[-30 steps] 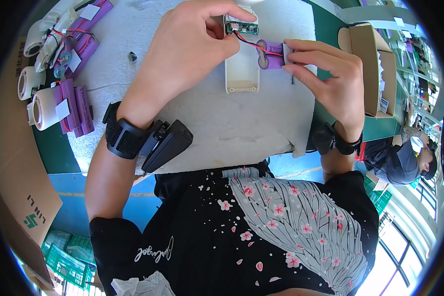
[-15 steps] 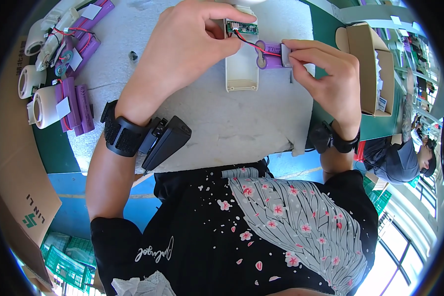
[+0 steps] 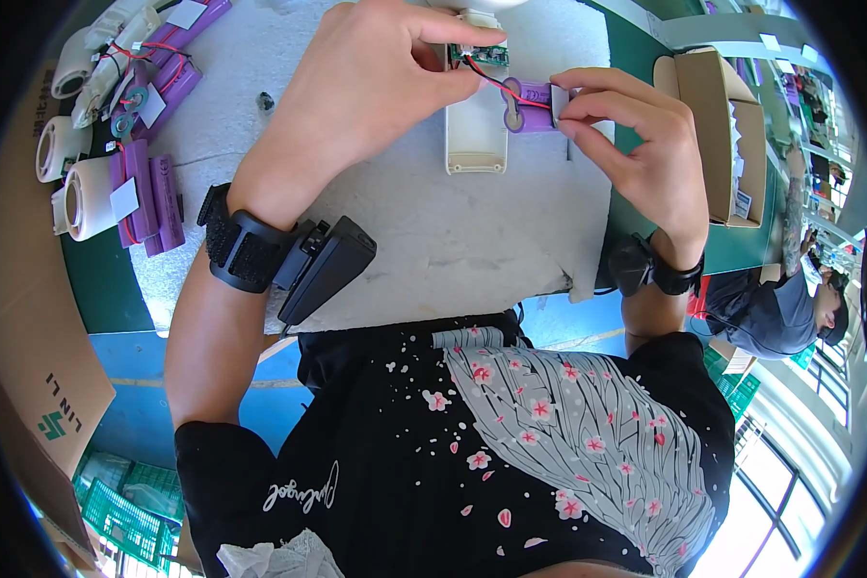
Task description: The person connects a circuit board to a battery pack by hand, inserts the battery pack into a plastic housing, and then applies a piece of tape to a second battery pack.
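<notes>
My left hand pinches the upper part of a long white plastic housing, thumb on one side and forefinger across the top. Inside the housing, by those fingers, sits a green circuit board. Red and black wires run from the board to a purple battery pack at the housing's right side. The fingertips of my right hand are closed on the pack's right end, at a white square pad. How far the pack extends behind those fingers is hidden.
At the left lie several purple battery packs with white housings on the grey worktop mat. An open cardboard box stands at the right. A big carton borders the left side. Another person sits far right.
The housing and both hands sit slightly farther right in the picture, partly with a small shift of the whole view. Both grips stay the same.
</notes>
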Demonstrator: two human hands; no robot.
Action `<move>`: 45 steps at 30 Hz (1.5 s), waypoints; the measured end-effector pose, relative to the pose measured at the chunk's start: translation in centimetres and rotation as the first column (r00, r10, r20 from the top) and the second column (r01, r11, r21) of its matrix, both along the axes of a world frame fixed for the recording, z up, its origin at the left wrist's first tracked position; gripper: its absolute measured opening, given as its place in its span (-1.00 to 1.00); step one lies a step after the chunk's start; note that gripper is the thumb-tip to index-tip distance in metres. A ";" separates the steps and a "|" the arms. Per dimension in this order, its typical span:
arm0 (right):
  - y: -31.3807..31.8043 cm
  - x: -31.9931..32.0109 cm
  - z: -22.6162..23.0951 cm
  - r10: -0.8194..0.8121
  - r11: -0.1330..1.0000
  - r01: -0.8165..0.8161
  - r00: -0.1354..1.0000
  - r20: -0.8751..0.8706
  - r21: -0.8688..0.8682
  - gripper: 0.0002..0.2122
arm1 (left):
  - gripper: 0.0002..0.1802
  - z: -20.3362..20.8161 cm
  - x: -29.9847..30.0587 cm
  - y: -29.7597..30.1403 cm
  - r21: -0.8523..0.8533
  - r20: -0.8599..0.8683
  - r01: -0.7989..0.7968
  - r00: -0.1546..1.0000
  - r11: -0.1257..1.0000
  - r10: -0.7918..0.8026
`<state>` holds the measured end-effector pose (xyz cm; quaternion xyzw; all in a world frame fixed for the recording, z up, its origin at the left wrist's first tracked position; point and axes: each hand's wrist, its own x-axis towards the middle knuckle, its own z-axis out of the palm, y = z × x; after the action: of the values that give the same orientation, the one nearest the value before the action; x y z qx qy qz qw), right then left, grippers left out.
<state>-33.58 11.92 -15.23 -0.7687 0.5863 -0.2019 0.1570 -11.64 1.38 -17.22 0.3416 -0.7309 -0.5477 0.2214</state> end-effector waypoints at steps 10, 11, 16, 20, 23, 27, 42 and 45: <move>-1.5 -2.3 -1.1 0.046 0.982 -0.084 0.975 0.217 0.172 -0.96 | -0.64 -2.9 0.2 -0.4 -0.278 0.033 0.039 0.999 0.960 -0.031; -1.6 -2.9 -1.3 0.051 0.972 -0.116 0.953 0.298 0.205 -0.95 | -0.64 -2.9 0.1 -0.4 -0.288 0.011 0.034 0.999 0.957 -0.033; -1.8 -2.5 -1.2 0.091 0.983 -0.130 0.956 0.279 0.126 -0.88 | -0.64 -3.2 0.3 -0.3 -0.311 0.003 0.020 1.000 0.950 -0.020; -2.1 -1.9 -1.1 0.130 0.988 -0.148 0.957 0.258 0.051 -0.77 | -0.65 -2.8 0.1 -0.1 -0.351 0.042 0.028 0.999 0.936 -0.014; -2.2 -1.4 -1.2 0.153 0.988 -0.156 0.957 0.246 -0.008 -0.69 | -0.65 -2.7 0.3 -0.2 -0.353 0.075 0.044 0.997 0.935 -0.019; -2.2 -0.7 -1.4 0.178 0.983 -0.162 0.956 0.232 -0.087 -0.59 | -0.64 -2.7 0.4 -0.4 -0.307 0.035 0.051 0.998 0.950 -0.042; -1.4 -0.2 -0.1 -0.389 0.738 -0.339 0.491 0.779 0.583 -0.35 | -0.67 -2.9 0.1 -0.2 -0.433 0.040 0.043 0.999 0.900 -0.029; -1.1 -0.4 -0.9 -0.361 0.742 -0.453 0.352 0.864 0.495 -0.22 | -0.66 -3.1 0.2 -0.3 -0.462 0.029 0.030 0.999 0.887 -0.018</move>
<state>-34.02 10.80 -16.12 -0.4165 0.3932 -0.3714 0.7308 -11.47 1.09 -20.29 0.2767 -0.8470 -0.3567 0.2808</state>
